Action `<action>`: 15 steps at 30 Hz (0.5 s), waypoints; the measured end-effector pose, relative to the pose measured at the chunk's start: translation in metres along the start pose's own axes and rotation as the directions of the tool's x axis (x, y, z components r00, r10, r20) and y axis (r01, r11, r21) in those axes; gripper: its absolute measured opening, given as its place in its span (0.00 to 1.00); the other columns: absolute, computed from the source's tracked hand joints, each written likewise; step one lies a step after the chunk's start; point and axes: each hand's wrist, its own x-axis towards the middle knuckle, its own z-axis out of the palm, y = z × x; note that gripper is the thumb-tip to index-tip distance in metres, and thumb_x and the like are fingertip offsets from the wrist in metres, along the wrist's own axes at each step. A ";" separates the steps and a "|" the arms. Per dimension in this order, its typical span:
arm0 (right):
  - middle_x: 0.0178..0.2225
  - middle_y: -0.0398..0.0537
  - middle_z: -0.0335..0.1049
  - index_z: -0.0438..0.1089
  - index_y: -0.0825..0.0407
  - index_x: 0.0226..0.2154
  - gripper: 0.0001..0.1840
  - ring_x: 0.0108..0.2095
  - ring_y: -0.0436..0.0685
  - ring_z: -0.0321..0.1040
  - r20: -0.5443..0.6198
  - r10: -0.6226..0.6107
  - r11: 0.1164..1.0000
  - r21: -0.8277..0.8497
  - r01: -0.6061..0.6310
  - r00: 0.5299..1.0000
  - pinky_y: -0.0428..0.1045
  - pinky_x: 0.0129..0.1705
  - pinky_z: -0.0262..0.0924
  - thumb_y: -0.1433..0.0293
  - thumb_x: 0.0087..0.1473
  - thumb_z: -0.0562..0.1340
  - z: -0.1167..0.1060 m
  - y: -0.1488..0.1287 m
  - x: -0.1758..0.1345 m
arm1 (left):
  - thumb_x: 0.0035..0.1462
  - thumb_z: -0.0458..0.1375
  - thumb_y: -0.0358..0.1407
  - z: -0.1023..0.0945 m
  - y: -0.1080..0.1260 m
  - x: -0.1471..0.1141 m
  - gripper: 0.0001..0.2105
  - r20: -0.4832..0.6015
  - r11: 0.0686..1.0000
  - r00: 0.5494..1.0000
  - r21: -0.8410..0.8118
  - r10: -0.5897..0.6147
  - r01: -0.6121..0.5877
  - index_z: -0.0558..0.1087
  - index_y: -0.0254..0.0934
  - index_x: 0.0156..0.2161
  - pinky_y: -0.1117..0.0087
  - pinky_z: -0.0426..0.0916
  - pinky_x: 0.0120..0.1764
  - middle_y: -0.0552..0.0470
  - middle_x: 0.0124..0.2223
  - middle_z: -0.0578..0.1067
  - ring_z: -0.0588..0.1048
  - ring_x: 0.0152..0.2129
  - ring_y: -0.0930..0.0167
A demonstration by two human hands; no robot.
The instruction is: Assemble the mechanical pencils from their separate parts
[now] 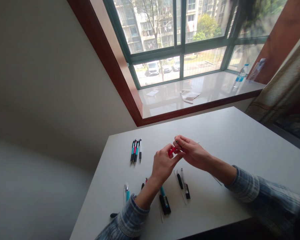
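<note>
Above the middle of the white table (210,133), my two hands meet fingertip to fingertip. My left hand (165,160) is closed around a red pen barrel (172,151), part of which shows between the fingers. My right hand (193,151) pinches a small dark pen part (176,142) whose round end peeks out at the fingertips; the rest is hidden. Whether the two pieces are joined I cannot tell. Below the hands lie loose pen parts: a black grip (180,181), a clear barrel piece (183,176) with a black end, and a thin white refill (181,189).
Several whole click pens (135,151) lie side by side at the table's left. Near my left forearm are blue and black pen parts (165,201) and a blue barrel (127,194). On the windowsill behind stand plastic bottles (240,77) beside a crumpled cloth (189,96).
</note>
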 end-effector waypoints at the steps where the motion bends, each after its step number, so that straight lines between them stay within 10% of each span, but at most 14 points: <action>1: 0.32 0.41 0.65 0.72 0.49 0.35 0.16 0.33 0.51 0.62 -0.004 0.010 1.000 0.024 -0.010 1.000 0.47 0.38 0.61 0.55 0.56 0.72 0.002 0.001 -0.001 | 0.57 0.64 0.51 0.001 -0.001 0.000 0.15 -0.024 1.000 1.000 0.013 0.004 -0.004 0.74 0.40 0.33 0.71 0.56 0.29 0.57 0.26 0.71 0.65 0.23 0.72; 15: 0.34 0.43 0.64 0.71 0.49 0.33 0.12 0.38 0.53 0.63 -0.074 -0.023 0.997 0.072 0.028 0.997 0.49 0.48 0.63 0.58 0.61 0.68 0.002 -0.001 -0.003 | 0.63 0.63 0.42 -0.001 0.001 -0.005 0.07 -0.248 0.981 0.954 0.136 0.169 -0.138 0.75 0.42 0.42 0.71 0.65 0.35 0.53 0.39 0.80 0.77 0.32 0.69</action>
